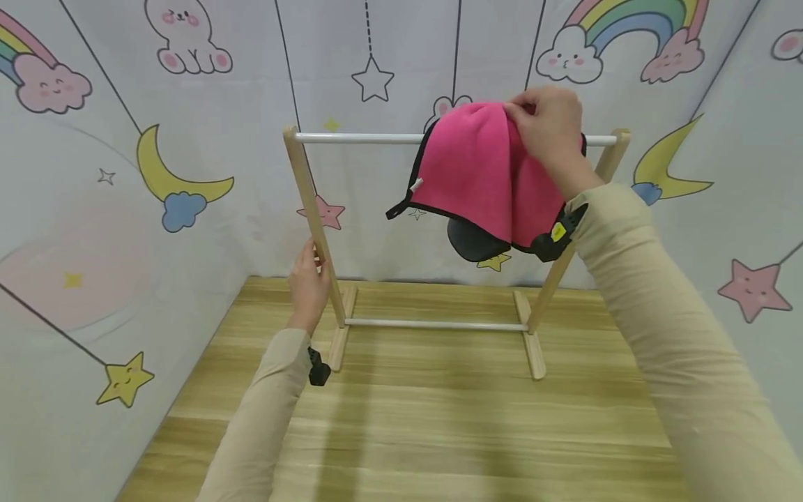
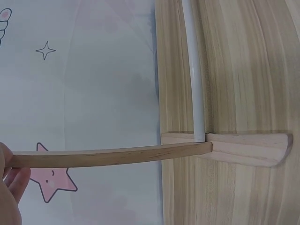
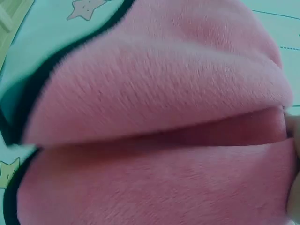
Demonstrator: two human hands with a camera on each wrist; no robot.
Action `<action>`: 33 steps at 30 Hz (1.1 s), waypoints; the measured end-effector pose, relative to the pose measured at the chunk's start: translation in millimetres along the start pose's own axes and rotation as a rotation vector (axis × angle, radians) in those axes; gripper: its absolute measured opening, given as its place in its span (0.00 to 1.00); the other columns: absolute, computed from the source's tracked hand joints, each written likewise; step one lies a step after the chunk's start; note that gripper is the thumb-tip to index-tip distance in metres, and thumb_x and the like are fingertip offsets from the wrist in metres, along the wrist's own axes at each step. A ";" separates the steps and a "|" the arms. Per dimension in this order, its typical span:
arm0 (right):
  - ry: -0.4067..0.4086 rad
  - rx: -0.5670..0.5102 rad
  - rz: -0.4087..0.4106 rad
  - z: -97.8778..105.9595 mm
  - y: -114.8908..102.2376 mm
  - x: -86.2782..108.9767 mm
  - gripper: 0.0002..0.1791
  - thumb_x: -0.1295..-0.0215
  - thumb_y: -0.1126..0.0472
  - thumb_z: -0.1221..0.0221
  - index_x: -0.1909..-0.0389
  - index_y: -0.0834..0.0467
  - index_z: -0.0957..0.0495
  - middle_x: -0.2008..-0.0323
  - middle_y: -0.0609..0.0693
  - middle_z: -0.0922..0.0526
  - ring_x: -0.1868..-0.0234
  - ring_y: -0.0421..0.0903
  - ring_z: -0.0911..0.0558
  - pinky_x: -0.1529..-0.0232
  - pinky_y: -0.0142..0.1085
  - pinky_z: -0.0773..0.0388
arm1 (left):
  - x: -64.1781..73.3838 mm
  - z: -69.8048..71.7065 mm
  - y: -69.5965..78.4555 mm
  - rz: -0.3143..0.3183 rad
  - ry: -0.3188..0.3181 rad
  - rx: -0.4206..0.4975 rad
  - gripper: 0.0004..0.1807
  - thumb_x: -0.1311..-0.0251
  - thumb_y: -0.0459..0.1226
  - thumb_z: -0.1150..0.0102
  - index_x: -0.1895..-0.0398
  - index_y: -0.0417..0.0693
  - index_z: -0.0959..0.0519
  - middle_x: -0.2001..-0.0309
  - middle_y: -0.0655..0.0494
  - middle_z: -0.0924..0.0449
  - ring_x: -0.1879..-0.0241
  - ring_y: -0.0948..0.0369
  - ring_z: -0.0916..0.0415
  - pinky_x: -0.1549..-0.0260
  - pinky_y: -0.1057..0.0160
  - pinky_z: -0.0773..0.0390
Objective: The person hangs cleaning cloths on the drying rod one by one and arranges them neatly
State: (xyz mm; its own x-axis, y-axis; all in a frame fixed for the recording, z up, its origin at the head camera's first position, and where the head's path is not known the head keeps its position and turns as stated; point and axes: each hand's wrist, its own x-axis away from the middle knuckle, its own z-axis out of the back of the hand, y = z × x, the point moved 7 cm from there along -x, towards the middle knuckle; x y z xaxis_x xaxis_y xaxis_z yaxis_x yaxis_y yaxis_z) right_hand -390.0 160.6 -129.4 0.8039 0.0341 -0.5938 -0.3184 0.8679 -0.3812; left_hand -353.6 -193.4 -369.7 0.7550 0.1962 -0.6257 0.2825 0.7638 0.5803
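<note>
A pink fleecy cloth (image 1: 467,164) with black edging and a small loop at its left corner hangs in front of the white top bar (image 1: 360,139) of a wooden rack. My right hand (image 1: 552,125) pinches its upper edge, and a deep fold runs down from there. In the right wrist view the pink cloth (image 3: 154,84) fills most of the picture; only a bit of the hand shows at the right edge. A rounded black piece (image 1: 477,240) shows below the hem. My left hand (image 1: 309,282) holds the left wooden upright (image 2: 112,157) with curled fingers.
The rack's feet (image 1: 531,341) stand on a wood-grain surface (image 1: 426,432), joined by a lower white bar (image 1: 433,325). Behind and at both sides hangs a pale printed backdrop (image 1: 251,104) with stars, moons and rainbows. The right upright (image 1: 555,275) is partly hidden by cloth and arm.
</note>
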 end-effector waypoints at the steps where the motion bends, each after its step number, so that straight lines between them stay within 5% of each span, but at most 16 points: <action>1: -0.039 -0.021 -0.004 -1.3 1.8 0.1 0.18 0.35 0.51 0.49 0.54 0.56 0.19 0.63 0.54 0.17 0.65 0.44 0.25 0.69 0.27 0.29 | -0.1 0.0 0.3 -0.003 0.002 0.002 0.23 0.43 0.25 0.48 0.42 0.36 0.35 0.57 0.36 0.26 0.61 0.47 0.23 0.66 0.53 0.19; 6: -0.260 -0.155 -0.002 -9.1 8.1 5.0 0.20 0.36 0.49 0.49 0.51 0.56 0.21 0.60 0.54 0.18 0.65 0.43 0.26 0.69 0.25 0.30 | 0.5 -0.7 0.7 0.011 -0.004 0.010 0.23 0.42 0.26 0.48 0.41 0.35 0.35 0.56 0.36 0.26 0.61 0.47 0.23 0.66 0.54 0.19; 11: -0.335 -0.161 -0.024 -8.9 8.1 8.7 0.25 0.39 0.41 0.49 0.52 0.55 0.20 0.65 0.53 0.20 0.64 0.43 0.29 0.69 0.30 0.32 | 0.5 -2.1 -1.1 0.030 -0.019 0.005 0.24 0.42 0.26 0.48 0.41 0.36 0.36 0.55 0.36 0.26 0.61 0.47 0.23 0.65 0.54 0.19; 16: -0.284 -0.031 0.114 -6.3 -6.9 9.4 0.25 0.43 0.40 0.44 0.59 0.56 0.17 0.73 0.53 0.18 0.68 0.42 0.30 0.74 0.31 0.38 | 0.2 -2.4 -2.1 0.033 -0.022 0.001 0.24 0.42 0.27 0.48 0.41 0.36 0.36 0.55 0.37 0.26 0.61 0.47 0.23 0.65 0.54 0.19; 20: -0.175 0.000 0.247 -5.4 -16.6 8.8 0.16 0.45 0.48 0.38 0.65 0.57 0.15 0.68 0.50 0.15 0.72 0.40 0.24 0.75 0.24 0.35 | 0.2 -1.9 -1.5 0.028 -0.023 -0.004 0.23 0.41 0.27 0.48 0.41 0.36 0.35 0.56 0.37 0.26 0.61 0.47 0.23 0.65 0.55 0.19; 25: -0.159 -0.075 0.293 -8.7 -23.8 10.5 0.12 0.45 0.55 0.37 0.62 0.56 0.16 0.64 0.51 0.15 0.64 0.41 0.19 0.67 0.22 0.30 | 0.2 -1.4 -1.6 0.019 -0.015 -0.004 0.23 0.42 0.27 0.48 0.41 0.36 0.35 0.56 0.37 0.26 0.61 0.47 0.23 0.66 0.54 0.19; 33: -0.181 -0.129 0.338 -10.7 -33.9 13.6 0.12 0.45 0.61 0.38 0.59 0.58 0.17 0.62 0.54 0.16 0.59 0.46 0.18 0.54 0.37 0.22 | -0.1 -0.8 -1.2 0.011 -0.008 -0.008 0.24 0.42 0.26 0.48 0.41 0.36 0.36 0.56 0.36 0.26 0.62 0.47 0.23 0.67 0.54 0.19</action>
State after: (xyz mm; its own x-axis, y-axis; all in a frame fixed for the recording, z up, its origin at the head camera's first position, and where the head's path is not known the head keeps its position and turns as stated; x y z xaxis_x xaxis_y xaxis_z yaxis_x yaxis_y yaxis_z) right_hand -373.6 126.3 -132.1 0.7145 0.4038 -0.5713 -0.6315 0.7236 -0.2784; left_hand -354.5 -193.8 -370.8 0.7628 0.2000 -0.6149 0.2690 0.7665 0.5832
